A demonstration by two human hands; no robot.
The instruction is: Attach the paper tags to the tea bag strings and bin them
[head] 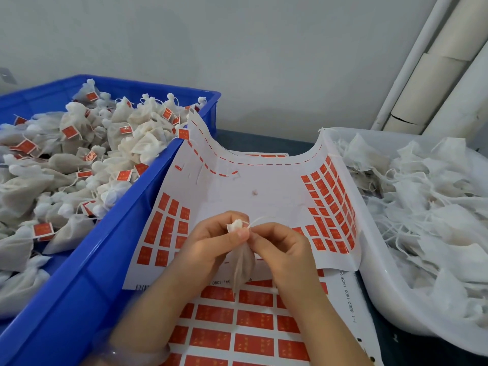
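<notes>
so the left hand (211,240) pinches the tea bag (242,262) by its gathered neck while the right hand (281,245) pinches its string (260,220) over the sticker sheet (237,191)

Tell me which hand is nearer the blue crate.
Left. The left hand, pinching the tea bag, sits just right of the blue crate; the right hand is beyond the bag, toward the white tub.

crate (87,273): gloss plast. | tea bag (243,262): matt cloth | tag sht (237,196): paper
</notes>
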